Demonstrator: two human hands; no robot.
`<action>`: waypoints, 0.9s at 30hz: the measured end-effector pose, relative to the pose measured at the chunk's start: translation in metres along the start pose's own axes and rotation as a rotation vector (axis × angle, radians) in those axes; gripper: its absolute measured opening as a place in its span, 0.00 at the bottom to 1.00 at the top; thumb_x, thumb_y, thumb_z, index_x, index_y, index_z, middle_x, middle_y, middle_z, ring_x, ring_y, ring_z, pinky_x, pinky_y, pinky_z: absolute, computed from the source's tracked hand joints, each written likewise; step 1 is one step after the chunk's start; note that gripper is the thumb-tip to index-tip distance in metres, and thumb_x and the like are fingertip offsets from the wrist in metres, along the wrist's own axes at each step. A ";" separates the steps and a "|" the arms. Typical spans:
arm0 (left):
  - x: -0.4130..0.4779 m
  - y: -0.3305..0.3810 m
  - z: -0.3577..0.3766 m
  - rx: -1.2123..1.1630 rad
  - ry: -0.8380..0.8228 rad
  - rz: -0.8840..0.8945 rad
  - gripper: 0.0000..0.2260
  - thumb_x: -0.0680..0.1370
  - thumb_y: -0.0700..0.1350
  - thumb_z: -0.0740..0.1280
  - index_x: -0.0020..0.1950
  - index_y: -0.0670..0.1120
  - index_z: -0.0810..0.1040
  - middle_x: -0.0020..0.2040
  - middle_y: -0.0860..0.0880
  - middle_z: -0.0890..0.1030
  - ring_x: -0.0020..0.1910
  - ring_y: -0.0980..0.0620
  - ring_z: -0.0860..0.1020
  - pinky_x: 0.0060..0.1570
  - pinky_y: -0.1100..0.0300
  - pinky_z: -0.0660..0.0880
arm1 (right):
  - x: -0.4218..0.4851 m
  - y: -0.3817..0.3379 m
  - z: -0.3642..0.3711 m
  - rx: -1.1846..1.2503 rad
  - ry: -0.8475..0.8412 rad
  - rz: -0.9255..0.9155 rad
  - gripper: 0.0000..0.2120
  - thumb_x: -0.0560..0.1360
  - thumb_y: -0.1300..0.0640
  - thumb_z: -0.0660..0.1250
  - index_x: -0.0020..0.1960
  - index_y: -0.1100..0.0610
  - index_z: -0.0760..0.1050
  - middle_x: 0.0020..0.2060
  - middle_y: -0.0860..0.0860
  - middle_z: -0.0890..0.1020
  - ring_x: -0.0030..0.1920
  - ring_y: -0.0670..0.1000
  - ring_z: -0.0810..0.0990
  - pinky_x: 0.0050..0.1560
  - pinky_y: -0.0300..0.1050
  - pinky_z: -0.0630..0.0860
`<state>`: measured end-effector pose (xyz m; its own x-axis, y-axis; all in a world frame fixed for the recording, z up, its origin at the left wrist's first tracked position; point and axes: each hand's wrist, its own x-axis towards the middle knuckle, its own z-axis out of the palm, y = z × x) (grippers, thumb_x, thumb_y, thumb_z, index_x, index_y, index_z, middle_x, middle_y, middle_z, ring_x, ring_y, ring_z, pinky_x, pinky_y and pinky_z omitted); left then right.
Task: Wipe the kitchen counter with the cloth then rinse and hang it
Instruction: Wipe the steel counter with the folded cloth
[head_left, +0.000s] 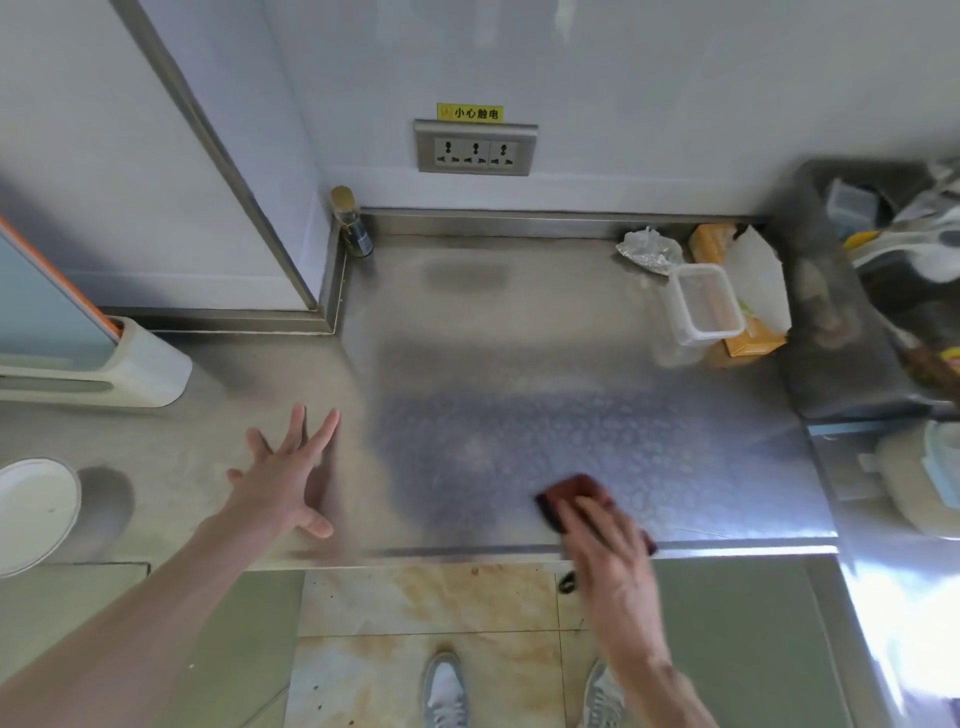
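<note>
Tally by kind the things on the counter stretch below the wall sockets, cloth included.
Cloth, under the right hand: 1
Gold-capped bottle: 1
Clear plastic container: 1
Orange box: 1
White sheet lying on that box: 1
Crumpled wrapper: 1
Total: 6
</note>
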<state>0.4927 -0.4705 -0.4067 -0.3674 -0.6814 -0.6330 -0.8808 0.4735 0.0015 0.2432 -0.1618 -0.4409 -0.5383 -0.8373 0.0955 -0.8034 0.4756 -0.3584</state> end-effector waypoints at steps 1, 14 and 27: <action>0.000 0.001 0.000 0.002 0.000 0.000 0.68 0.60 0.56 0.84 0.77 0.68 0.31 0.82 0.55 0.33 0.74 0.32 0.52 0.60 0.33 0.72 | -0.001 0.026 -0.012 -0.035 0.033 0.047 0.30 0.69 0.72 0.77 0.69 0.56 0.80 0.66 0.54 0.82 0.67 0.58 0.78 0.69 0.60 0.76; 0.009 -0.008 0.014 0.001 0.080 0.049 0.70 0.58 0.57 0.83 0.68 0.71 0.21 0.81 0.55 0.32 0.70 0.39 0.54 0.54 0.42 0.76 | 0.078 0.162 -0.052 -0.091 0.208 0.544 0.16 0.80 0.67 0.66 0.66 0.60 0.81 0.65 0.61 0.80 0.60 0.64 0.72 0.60 0.57 0.73; 0.010 -0.011 0.020 -0.100 0.114 0.085 0.68 0.57 0.57 0.81 0.69 0.71 0.23 0.81 0.58 0.33 0.70 0.42 0.54 0.51 0.47 0.76 | 0.195 -0.154 0.089 0.101 -0.061 -0.240 0.17 0.68 0.65 0.69 0.56 0.59 0.82 0.52 0.58 0.82 0.55 0.63 0.79 0.52 0.52 0.82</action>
<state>0.5041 -0.4713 -0.4289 -0.4681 -0.7030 -0.5354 -0.8685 0.4779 0.1318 0.2847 -0.4227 -0.4502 -0.3166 -0.9391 0.1337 -0.8751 0.2347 -0.4233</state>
